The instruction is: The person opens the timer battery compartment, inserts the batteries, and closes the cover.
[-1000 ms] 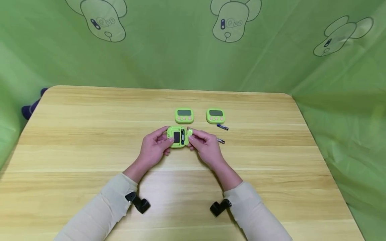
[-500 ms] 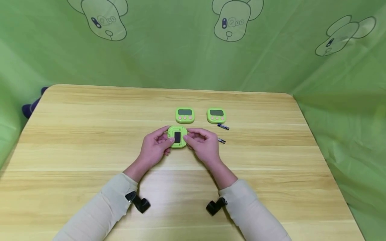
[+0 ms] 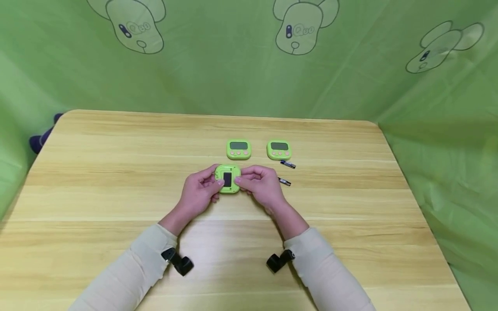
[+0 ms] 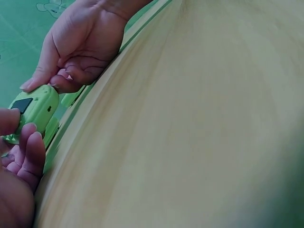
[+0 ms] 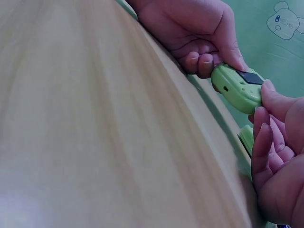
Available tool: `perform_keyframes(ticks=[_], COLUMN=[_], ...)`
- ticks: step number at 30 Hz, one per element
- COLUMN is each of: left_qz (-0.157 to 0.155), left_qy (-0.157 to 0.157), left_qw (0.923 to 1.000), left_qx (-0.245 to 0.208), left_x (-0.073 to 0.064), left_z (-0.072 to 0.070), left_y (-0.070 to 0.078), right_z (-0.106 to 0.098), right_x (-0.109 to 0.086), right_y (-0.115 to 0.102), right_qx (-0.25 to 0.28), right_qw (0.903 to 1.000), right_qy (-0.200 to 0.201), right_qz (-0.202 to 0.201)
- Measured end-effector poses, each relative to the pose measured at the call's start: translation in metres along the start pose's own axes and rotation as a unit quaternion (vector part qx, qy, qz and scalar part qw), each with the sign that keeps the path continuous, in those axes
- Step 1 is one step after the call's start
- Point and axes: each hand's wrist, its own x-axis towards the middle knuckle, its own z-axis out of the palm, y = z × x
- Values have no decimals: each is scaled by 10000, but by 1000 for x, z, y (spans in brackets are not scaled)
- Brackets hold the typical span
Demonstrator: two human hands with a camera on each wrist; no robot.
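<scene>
Since a second ago, a small green cover has been brought from beside the right edge of a green digital timer [image 3: 229, 177] onto its back, and the battery seen there before has been hidden. The timer is held back-up between both hands, on the near side of two more timers, with a black panel [image 3: 227, 179] shown on its back. Its left edge is gripped by the left hand [image 3: 197, 190], with the thumb laid beside the panel; its right edge is pinched by the right hand [image 3: 264, 188], with the thumb pressed on the back and the fingers curled. A small dark opening [image 5: 226, 89] is shown in its near edge by the right wrist view. Beyond the hands, the left timer [image 3: 239, 149] and right timer [image 3: 279, 150] are set face-up, each with a grey screen and pink buttons. One battery [image 3: 288, 164] is placed just below the right timer; whether it is touched cannot be told. Another battery [image 3: 285, 182] is partly hidden by the right hand. All these are carried by a wood-grain counter [image 3: 116, 172], backed by green cloth [image 3: 218, 82] printed with cartoon heads [image 3: 298, 26].
</scene>
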Motion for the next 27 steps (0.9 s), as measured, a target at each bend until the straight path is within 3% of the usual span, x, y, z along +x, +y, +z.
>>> perform_keyframes(ticks=[4, 9, 13, 18, 23, 27], left_qz=[-11, 51, 111, 371, 758, 704], left_qy=[71, 145, 139, 411, 700, 677], left_qw=[9999, 9995, 9992, 9981, 9945, 9946], left_qx=[-134, -268, -367, -281, -180, -365], left_x=[0, -1, 0, 0, 0, 0], left_z=[-1, -2, -1, 0, -2, -2], left_y=[-1, -1, -1, -3, -7, -7], right_z=[1, -3, -3, 6, 19, 24], right_x=[-2, -10, -11, -9, -7, -7], right_y=[4, 9, 10, 12, 15, 16], right_qx=[-164, -665, -714, -552, -733, -792], right_qw=[9996, 9944, 9916, 9929, 9798, 9733], right_qy=[-98, -619, -806, -330, 252, 484], right_qz=[-208, -543, -712, -1003, -1841, -2099])
